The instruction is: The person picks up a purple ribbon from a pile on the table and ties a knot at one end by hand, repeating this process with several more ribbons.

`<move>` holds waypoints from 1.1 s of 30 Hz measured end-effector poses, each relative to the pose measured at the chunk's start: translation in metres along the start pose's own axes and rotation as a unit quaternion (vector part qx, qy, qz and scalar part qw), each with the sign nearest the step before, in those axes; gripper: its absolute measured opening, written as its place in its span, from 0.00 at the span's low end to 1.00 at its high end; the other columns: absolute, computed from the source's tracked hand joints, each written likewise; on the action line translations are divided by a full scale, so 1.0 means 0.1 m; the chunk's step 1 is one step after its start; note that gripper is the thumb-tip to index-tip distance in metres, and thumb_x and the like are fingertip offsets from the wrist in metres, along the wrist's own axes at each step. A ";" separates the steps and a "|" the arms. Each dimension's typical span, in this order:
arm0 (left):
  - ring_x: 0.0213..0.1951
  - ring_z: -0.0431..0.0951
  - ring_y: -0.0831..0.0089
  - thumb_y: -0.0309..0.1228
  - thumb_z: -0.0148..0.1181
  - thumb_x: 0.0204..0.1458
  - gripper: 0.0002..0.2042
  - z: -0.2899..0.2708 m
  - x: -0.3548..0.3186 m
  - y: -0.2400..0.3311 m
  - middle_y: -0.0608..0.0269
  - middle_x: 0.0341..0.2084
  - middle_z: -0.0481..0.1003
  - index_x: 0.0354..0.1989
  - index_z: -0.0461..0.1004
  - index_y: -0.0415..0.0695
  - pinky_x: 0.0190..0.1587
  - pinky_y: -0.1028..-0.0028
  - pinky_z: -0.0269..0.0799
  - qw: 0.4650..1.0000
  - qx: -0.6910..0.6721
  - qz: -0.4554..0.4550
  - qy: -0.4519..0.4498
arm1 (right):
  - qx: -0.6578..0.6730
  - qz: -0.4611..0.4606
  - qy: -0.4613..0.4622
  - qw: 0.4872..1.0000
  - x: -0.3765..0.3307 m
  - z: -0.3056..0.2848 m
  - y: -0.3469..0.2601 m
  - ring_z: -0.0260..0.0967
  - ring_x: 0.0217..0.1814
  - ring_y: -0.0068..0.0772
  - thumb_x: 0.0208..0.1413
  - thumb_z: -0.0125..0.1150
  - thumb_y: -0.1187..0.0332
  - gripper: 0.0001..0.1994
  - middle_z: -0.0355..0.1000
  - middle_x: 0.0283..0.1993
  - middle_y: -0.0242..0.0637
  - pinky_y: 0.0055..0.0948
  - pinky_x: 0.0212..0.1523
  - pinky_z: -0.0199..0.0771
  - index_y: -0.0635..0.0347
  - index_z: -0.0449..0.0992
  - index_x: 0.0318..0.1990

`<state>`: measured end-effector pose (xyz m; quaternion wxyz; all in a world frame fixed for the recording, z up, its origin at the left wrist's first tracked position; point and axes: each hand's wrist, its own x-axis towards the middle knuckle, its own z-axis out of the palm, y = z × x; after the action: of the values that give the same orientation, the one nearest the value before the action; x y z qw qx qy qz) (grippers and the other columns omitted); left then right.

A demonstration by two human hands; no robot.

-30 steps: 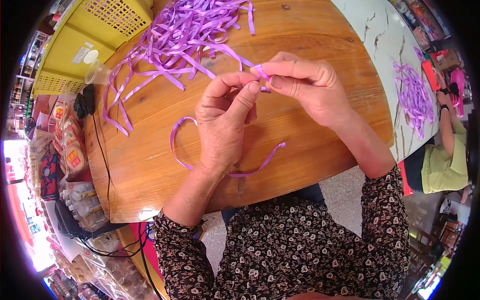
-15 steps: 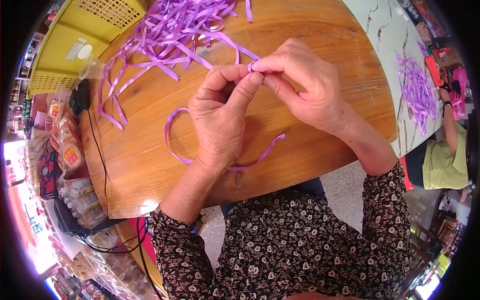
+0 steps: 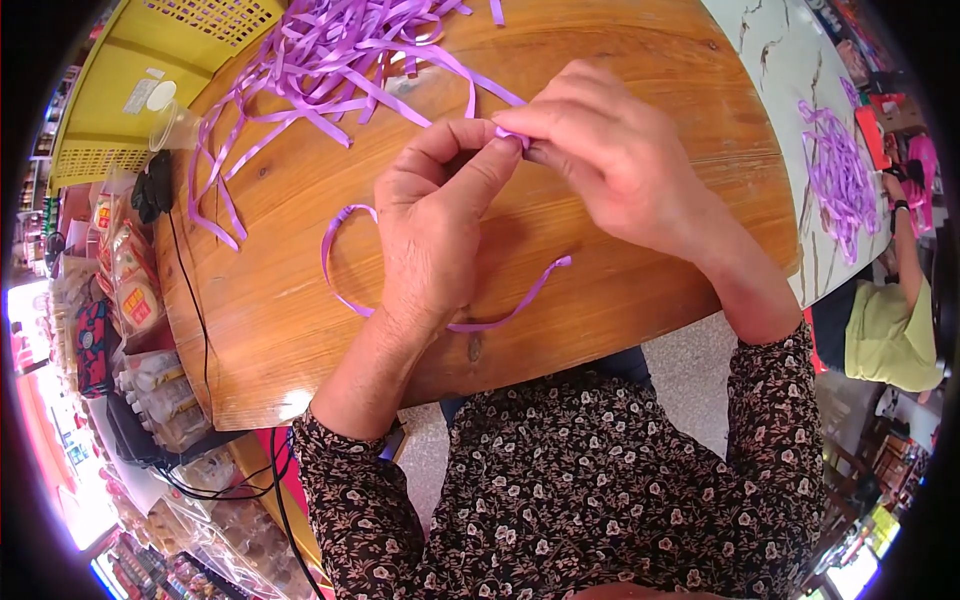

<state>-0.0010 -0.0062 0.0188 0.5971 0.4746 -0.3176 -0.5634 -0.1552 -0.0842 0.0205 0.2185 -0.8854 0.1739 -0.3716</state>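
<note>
My left hand (image 3: 432, 225) and my right hand (image 3: 610, 150) meet above a round wooden table (image 3: 640, 290), fingertips pinched together on a purple ribbon strip (image 3: 345, 262). The pinched part of the ribbon shows as a small purple fold between thumbs and forefingers. The rest of the strip loops out to the left of my left hand and trails under it to a free end at the lower right. A heap of loose purple ribbons (image 3: 330, 60) lies at the far side of the table, beyond my hands.
A yellow plastic basket (image 3: 150, 70) and a clear plastic cup (image 3: 172, 125) stand at the far left. A black cable (image 3: 190, 300) runs down the table's left edge. Packaged goods sit on the left. Another person (image 3: 885, 320) sits at a marble table (image 3: 790, 70) with more purple ribbon (image 3: 835, 170).
Both hands stay pinched on the ribbon and have shifted slightly up the picture. The ribbon's loop and tail moved a little with them.
</note>
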 end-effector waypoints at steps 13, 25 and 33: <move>0.21 0.65 0.88 0.24 0.61 0.48 0.06 -0.16 0.13 0.01 0.71 0.24 0.73 0.34 0.75 0.37 0.23 0.87 0.58 0.993 0.053 -0.080 -0.063 | -0.171 -0.287 0.039 0.942 0.03 -0.07 0.17 0.69 0.33 0.31 0.35 0.60 0.70 0.16 0.71 0.30 0.33 0.28 0.33 0.67 0.64 0.78 0.37; 0.20 0.61 0.90 0.27 0.63 0.48 0.08 -0.08 0.11 -0.02 0.74 0.21 0.70 0.34 0.74 0.38 0.20 0.87 0.52 0.998 0.027 -0.043 -0.045 | -0.057 -0.090 0.016 0.994 0.03 -0.18 0.17 0.70 0.34 0.39 0.40 0.66 0.65 0.17 0.73 0.33 0.38 0.33 0.34 0.69 0.57 0.76 0.41; 0.24 0.64 0.90 0.26 0.61 0.49 0.06 -0.02 0.05 -0.02 0.75 0.24 0.70 0.33 0.73 0.38 0.25 0.89 0.57 0.999 0.015 0.017 -0.027 | 0.102 0.016 0.027 0.994 0.02 -0.04 0.09 0.70 0.31 0.26 0.45 0.64 0.78 0.05 0.72 0.27 0.34 0.21 0.33 0.68 0.64 0.76 0.31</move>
<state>0.0016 -0.0108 0.0156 0.5904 0.4631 -0.3497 -0.5610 -0.1584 -0.0936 0.0199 0.3091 -0.8451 0.1547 -0.4078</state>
